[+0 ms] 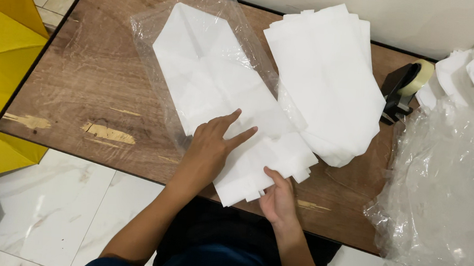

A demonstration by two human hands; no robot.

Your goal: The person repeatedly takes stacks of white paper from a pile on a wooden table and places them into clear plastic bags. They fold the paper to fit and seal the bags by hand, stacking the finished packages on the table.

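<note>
White folded sheets (pixel 234 94), soft like tissue or thin fabric, lay partly inside a clear plastic bag (pixel 143 37) on the worn wooden table (pixel 85 83), their near end sticking out past the bag's mouth toward the table's front edge. The left hand (pixel 211 150) rested flat on top of them, fingers spread and pressing down rather than gripping. The right hand (pixel 278 200) pinched the stepped lower corner of the bundle between thumb and fingers, closed lightly on the loose edges there. Just beside the bag sat a second fanned stack of white sheets (pixel 330 78), touching or nearly touching it, with a tape dispenser (pixel 404 86) beyond and a heap of crumpled clear plastic (pixel 444 192) at the right.

Judging from this, the layers (already uneven at the near end) could have splayed or slid apart if the pinch let go, and the thin bag might have bunched or torn at its mouth under a crooked push. The neighbouring stack looked close enough to be dragged along.
</note>
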